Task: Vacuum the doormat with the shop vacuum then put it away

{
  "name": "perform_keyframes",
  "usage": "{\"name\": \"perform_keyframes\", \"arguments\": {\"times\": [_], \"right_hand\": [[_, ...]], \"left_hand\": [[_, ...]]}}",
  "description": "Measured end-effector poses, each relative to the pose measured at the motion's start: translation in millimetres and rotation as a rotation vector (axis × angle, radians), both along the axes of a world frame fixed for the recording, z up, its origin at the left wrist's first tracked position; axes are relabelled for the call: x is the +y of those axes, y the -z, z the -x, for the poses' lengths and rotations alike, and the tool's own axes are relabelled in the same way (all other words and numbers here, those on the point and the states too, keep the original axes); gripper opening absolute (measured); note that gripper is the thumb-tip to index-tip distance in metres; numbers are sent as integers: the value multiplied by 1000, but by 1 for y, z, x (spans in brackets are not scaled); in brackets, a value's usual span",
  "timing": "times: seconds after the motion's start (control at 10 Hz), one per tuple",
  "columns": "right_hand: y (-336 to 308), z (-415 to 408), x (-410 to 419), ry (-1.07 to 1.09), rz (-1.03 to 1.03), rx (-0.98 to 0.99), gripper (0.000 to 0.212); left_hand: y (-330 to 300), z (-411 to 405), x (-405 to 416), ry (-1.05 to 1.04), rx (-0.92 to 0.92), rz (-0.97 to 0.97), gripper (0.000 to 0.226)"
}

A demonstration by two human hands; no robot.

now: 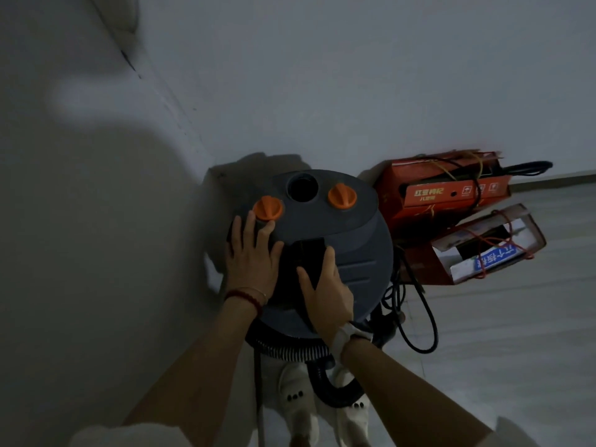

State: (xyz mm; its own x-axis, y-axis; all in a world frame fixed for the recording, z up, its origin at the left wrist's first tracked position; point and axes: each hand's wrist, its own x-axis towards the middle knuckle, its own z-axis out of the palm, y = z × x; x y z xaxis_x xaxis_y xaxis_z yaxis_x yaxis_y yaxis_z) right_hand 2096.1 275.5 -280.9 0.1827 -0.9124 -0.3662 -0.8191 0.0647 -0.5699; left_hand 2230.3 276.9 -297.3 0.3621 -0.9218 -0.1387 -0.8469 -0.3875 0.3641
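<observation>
Nearest us, our white shoes [300,404] stand by the ribbed hose [338,391]; our left hand [251,256] lies flat, fingers [246,227] straight, on the shop vacuum [342,240]; our right hand [325,288] grasps its black handle [309,253]; the vacuum stands upright in the wall corner, port [303,187] facing the wall, beside red boxes [445,195].
</observation>
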Motion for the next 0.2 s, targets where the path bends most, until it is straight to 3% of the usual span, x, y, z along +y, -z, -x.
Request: {"name": "perform_keyframes", "arguments": {"times": [0.1, 0.2], "right_hand": [[-11, 6, -1, -42, 24, -65, 66], [-38, 31, -27, 131, 20, -237, 58]], "left_hand": [[0, -2, -4, 3, 15, 2, 57], [-3, 0, -3, -8, 22, 8, 60]]}}
